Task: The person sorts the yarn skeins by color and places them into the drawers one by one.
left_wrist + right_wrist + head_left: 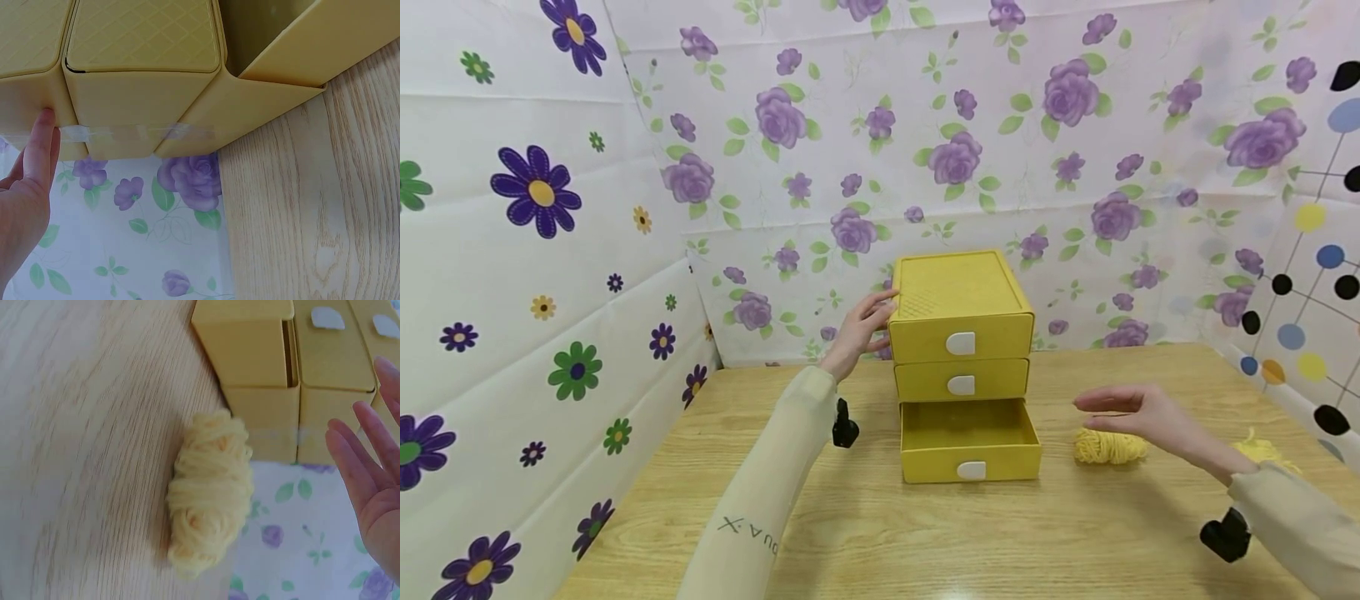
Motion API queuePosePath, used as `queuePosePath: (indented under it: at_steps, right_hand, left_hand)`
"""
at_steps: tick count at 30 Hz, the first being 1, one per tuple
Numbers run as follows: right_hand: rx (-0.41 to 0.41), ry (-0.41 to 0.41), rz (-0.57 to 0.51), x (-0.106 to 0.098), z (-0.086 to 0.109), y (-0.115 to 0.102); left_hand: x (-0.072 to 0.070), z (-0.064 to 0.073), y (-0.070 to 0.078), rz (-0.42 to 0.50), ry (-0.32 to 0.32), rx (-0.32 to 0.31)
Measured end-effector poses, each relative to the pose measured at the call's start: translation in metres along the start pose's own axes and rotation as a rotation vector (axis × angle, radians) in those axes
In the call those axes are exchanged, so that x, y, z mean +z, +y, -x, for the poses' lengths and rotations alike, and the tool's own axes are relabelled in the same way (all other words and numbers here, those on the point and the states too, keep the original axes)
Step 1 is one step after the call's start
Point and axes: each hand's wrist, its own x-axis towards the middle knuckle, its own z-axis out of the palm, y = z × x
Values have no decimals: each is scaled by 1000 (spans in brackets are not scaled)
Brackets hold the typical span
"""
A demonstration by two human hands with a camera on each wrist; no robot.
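A yellow box of three stacked drawers (961, 337) stands on the table, each drawer with a white tab. Its bottom drawer (972, 464) is pulled out, and no contents show inside. My left hand (859, 332) rests its fingers against the box's left side near the top; the left wrist view shows a fingertip (47, 115) touching that wall. To the right of the box lies a bundle of yellow yarn (1108, 447). Over it hovers my right hand (1131, 410), fingers extended and apart from the yarn, holding nothing. The right wrist view shows the wound yarn (210, 494) lying on the wood.
A second clump of yellow yarn (1262, 452) lies farther right, partly behind the right forearm. Flowered sheeting (865, 158) hangs behind the wooden table (880, 542), with more patterned sheets at both sides. Clear tape (125, 132) runs across the box's side.
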Motion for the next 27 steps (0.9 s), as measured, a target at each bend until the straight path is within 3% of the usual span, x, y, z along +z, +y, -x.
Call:
queuePosePath:
  at_steps: [3, 10, 16, 27]
  right_hand:
    - [42, -26, -24, -7, 2, 8]
    - [96, -60, -57, -22, 10, 33]
    - [97, -71, 14, -28, 15, 46]
    - [216, -85, 122, -30, 19, 61]
  left_hand:
    - [1, 6, 7, 4, -11, -8]
    - [1, 6, 8, -4, -19, -7]
    - [1, 6, 7, -14, -16, 0]
    - [1, 6, 7, -3, -20, -7]
